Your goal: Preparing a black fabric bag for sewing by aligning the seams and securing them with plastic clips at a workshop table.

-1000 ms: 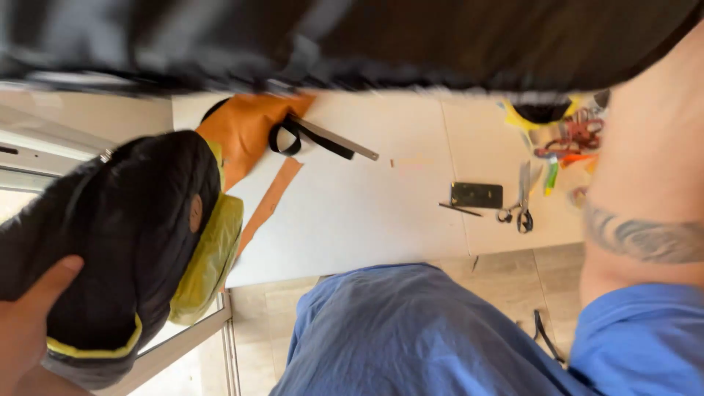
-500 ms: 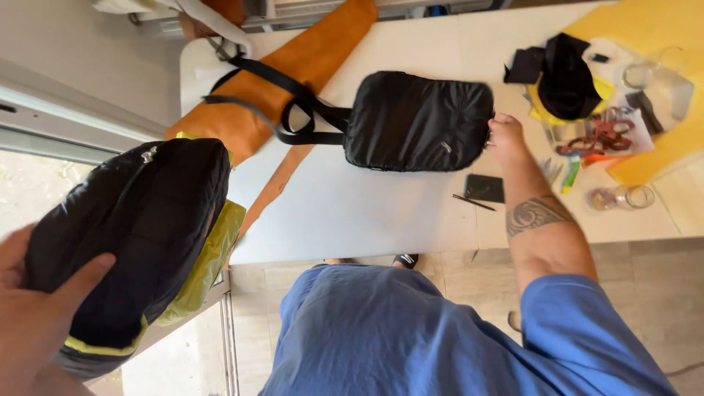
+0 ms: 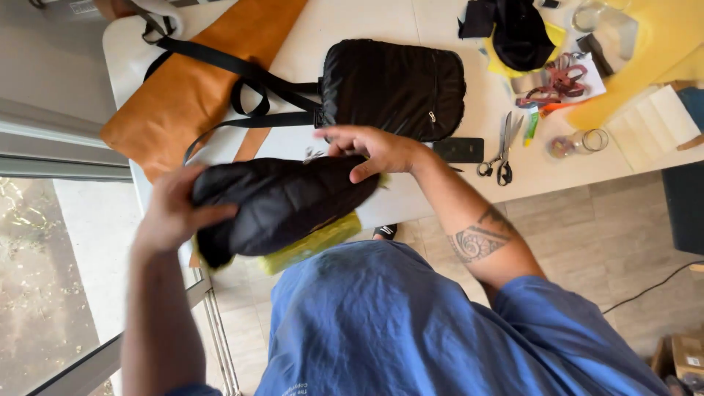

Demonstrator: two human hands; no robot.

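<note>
The white counter fills the upper part of the view, its near edge running just beyond the person's blue shirt. On its left side lies a long orange sheet, with black straps crossing it and leading to a flat black quilted bag that rests in the middle of the counter. A yellow sheet covers the far right corner, and a heap of black cloth sits near it at the top edge.

In front of the counter, held up above the shirt, is a black padded pouch with a yellow-green lining showing along its lower edge. The left hand has its grip closed around the pouch's left end, thumb lying across the front. The right hand takes the pouch's right end, fingers curled down over the top edge and pressing on the fabric, so both grips are closed on the same pouch.

Smaller things lie to the right of the right hand: a dark phone just beside the wrist, a pair of scissors next to the phone, a green marker, and a small round glass jar farther right.
</note>
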